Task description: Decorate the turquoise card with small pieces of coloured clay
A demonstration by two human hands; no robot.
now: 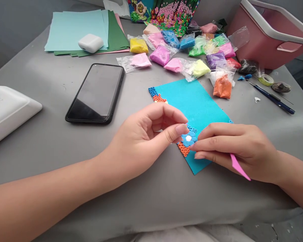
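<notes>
A turquoise foam sheet [192,101] lies on the grey table, edged with blue and orange beaded clay patches. A small blue clay flower with a white centre [189,138] sits at its near left edge. My left hand [151,134] hovers beside the flower, thumb and fingertips pinched close together just left of it. My right hand [232,148] rests on the sheet's near corner, fingertips touching the flower, and it holds a pink sculpting tool [239,168] whose tip pokes out under the palm.
Several bags of coloured clay [181,53] lie behind the sheet. A black phone [96,94], a white earbud case [90,43] on coloured papers, a white device [7,111], a pink bin [270,33] and a dark blue tool [272,97] surround it.
</notes>
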